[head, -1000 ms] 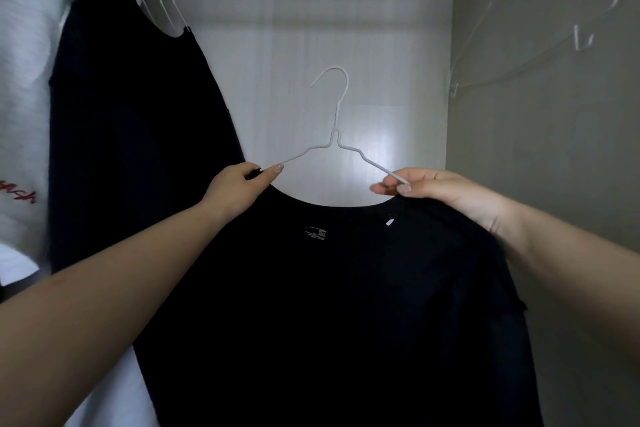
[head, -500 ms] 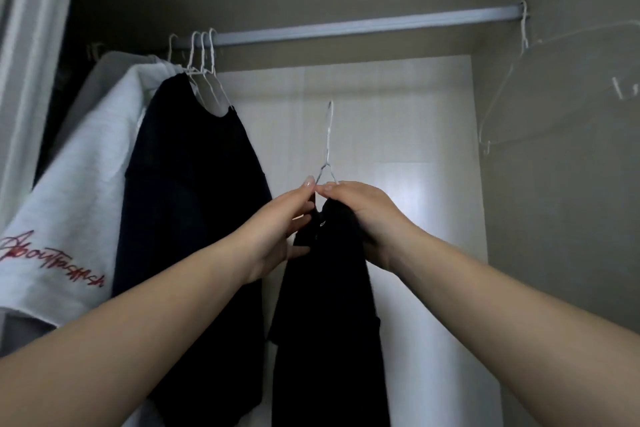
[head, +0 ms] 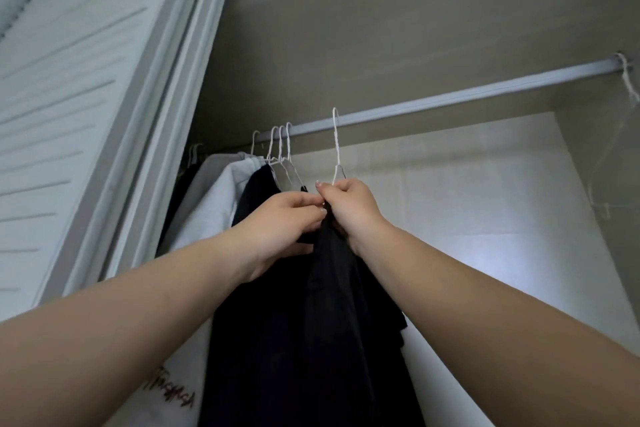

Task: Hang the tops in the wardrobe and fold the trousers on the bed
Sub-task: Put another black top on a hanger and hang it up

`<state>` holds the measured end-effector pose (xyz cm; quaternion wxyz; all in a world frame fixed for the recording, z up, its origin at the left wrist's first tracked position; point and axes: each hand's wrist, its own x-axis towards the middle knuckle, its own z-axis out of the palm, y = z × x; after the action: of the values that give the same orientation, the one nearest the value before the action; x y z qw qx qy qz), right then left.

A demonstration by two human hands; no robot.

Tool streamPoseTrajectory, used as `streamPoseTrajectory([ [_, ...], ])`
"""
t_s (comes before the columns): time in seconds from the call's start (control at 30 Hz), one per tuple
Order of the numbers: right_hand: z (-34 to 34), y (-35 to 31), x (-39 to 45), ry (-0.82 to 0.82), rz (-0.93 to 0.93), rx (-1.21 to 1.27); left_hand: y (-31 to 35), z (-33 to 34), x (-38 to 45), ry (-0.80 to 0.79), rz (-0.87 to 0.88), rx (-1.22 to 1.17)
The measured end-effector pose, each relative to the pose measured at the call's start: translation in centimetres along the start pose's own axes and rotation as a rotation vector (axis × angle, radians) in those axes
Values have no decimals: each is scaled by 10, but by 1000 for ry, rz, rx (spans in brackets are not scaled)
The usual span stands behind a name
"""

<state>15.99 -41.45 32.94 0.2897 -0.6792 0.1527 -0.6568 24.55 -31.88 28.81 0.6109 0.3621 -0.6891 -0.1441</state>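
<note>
Black top (head: 332, 305) on white wire hanger (head: 335, 149), long axis vertical, fabric draped straight down, hook at 12 o'clock, its tip level with the wardrobe rail (head: 450, 102); can't tell if it's over the rail. Rail bare from the hook out toward 3 o'clock, up to a lone empty hanger (head: 627, 80) at the far end. At 9 o'clock, just beside: hung black top (head: 256, 194), then white top (head: 214, 204). Louvred door (head: 69, 97) further at 9. Left hand (head: 287, 218) fingers curled, pinching the collar fabric. Right hand (head: 349, 208) fisted round the hanger neck and fabric. Both forearms raised, hands touching.
</note>
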Motion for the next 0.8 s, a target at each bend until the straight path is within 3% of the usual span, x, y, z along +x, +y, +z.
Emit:
streamPoseTrajectory([
  [0.33,65,-9,84,138,-5,114,12,-45,41,149,67,57],
  [0.8,113,15,140,58,110,61,14,-53,50,326,-22,-94],
])
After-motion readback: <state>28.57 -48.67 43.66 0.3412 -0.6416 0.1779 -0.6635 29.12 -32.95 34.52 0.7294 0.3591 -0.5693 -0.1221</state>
